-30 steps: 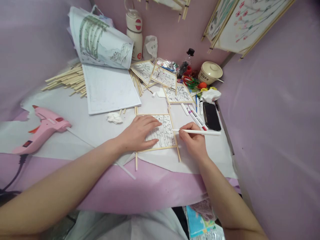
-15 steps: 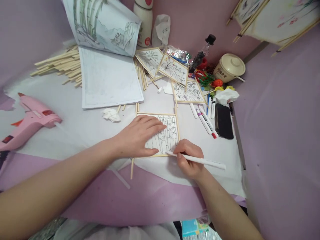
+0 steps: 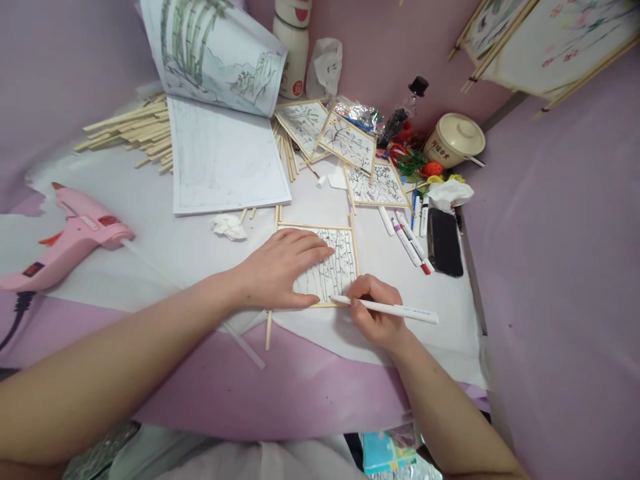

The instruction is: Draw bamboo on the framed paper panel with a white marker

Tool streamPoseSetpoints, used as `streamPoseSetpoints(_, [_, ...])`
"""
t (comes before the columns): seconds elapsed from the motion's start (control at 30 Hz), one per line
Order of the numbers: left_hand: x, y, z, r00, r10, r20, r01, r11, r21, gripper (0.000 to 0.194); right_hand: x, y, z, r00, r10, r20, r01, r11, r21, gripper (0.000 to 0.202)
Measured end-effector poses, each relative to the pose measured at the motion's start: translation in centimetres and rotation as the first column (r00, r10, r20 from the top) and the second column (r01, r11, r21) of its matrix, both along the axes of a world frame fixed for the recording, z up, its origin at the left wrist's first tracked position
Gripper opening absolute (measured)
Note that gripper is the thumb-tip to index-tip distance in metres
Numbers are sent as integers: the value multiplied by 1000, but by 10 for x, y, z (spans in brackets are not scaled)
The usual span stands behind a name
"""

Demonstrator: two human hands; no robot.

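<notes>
A small wood-framed paper panel (image 3: 342,257) with black bamboo line drawing lies flat in front of me. Across its left half rests my left hand (image 3: 286,268), palm down with fingers stretched out; it covers that part of the drawing. My right hand (image 3: 376,308) pinches a white pen (image 3: 400,311) low on its barrel. The pen's tip is at the lower part of the panel, close to the bottom stick. I cannot tell whether the tip touches the paper. Thin wooden sticks of the frame extend past its corners.
A pink glue gun (image 3: 83,230) lies at left. Behind are an open sketchbook (image 3: 227,160), wooden sticks (image 3: 133,133), framed drawings (image 3: 379,183) and a white bottle (image 3: 291,53). Rightward lie markers (image 3: 407,241), a black phone (image 3: 445,242) and a lidded cream pot (image 3: 454,140). Crumpled tissue (image 3: 230,227) sits near the sketchbook.
The pen and my right hand have shifted slightly up over the panel's lower edge. My left hand stays pressed on the panel. The whole view has moved a little.
</notes>
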State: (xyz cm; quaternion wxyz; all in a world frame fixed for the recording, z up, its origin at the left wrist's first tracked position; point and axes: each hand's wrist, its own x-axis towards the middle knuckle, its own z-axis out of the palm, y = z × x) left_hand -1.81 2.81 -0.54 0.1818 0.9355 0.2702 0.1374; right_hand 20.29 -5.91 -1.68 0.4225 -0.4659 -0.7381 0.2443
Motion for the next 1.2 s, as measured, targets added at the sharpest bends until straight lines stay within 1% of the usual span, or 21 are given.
streamPoseSetpoints(0.2, [-1, 0, -1, 1000, -1, 12, 1, 1000, 17, 71, 0, 0, 0, 1000, -4, 5, 4, 1000, -10, 9])
streamPoseSetpoints(0.53, [-1, -2, 3, 1000, 0, -23, 1, 1000, 28, 69, -2, 1, -1, 999, 1, 39, -1, 1000, 22, 11])
streamPoseSetpoints(0.73, [0, -2, 3, 1000, -3, -30, 4, 999, 36, 70, -2, 1, -1, 999, -43, 10, 43, 999, 1, 12])
streamPoseSetpoints(1.2, [-1, -1, 2, 999, -5, -34, 7, 999, 46, 71, -1, 0, 0, 999, -25, -43, 24, 999, -40, 12])
